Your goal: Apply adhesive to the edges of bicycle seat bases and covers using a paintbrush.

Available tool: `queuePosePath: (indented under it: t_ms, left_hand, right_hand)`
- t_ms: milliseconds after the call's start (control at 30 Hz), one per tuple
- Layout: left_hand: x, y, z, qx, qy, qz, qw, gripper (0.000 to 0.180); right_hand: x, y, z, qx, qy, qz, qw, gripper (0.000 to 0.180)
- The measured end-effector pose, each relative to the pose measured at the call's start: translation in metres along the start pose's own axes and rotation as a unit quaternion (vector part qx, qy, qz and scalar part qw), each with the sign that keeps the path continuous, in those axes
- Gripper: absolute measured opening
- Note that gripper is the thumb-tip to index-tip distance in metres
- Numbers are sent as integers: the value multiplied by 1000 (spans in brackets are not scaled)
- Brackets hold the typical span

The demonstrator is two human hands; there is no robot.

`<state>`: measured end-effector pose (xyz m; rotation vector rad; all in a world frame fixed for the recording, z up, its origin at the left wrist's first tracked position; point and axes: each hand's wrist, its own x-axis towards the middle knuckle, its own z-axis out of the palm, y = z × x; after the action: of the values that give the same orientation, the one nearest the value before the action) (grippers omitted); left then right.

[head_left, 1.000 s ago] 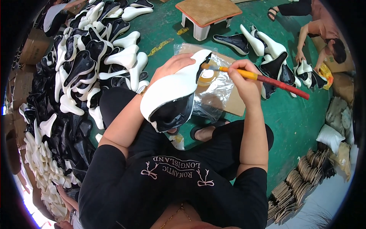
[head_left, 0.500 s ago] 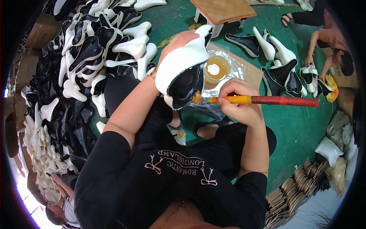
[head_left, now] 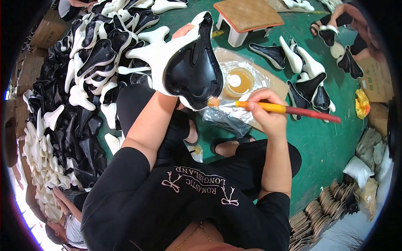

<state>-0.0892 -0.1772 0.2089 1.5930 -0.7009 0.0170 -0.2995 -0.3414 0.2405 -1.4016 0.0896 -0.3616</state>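
Observation:
My left hand holds up a bicycle saddle, a black shell with a white foam padding around its edge. The saddle's hollow black side faces up, its narrow nose pointing away from me. Most of that hand is hidden behind the saddle. In my right hand is a paintbrush with a yellow and red handle. Its amber-stained bristles are at the wide end of the saddle, by the rim. Just beyond my right hand stands a round clear tub of amber liquid with a white disc-like spot in it.
Beneath the tub lie plastic film and cardboard. Saddles and parts heap up on the left; several saddles lie on the right. A low stool stands ahead. At far right a co-worker handles saddles; other people sit at the left edges.
The saddle has turned so its hollow black side now faces up. The brush tip has shifted slightly left and up along the rim. The co-worker at right has lifted saddles.

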Motion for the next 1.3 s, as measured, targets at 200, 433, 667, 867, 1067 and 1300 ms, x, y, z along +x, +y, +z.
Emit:
queuePosePath:
  t_ms: [200,433,667,867,1067,1300]
  left_hand:
    - [0,-8,-17,-560,-33,-109,820,45]
    - [4,0,-22,-593,-69,-57,800,46]
    - [10,-50,-39,-485,-20,-68,872,42]
    - [34,5,-70,346,-61,192,916,51]
    - [35,33,-105,473,-54,196,857,49]
    - [23,36,-99,509,-58,164,843,47]
  right_hand:
    - [6,-7,-1,-87,120,-132,980,11]
    - [-5,-7,14,-142,-12,-117,983,11]
    - [6,10,-14,-242,119,-82,960,9]
    - [5,15,-33,-262,179,7,948,12]
    - [3,23,-26,-222,128,3,967,10]
    - [-12,67,6,-485,-124,-154,852,18]
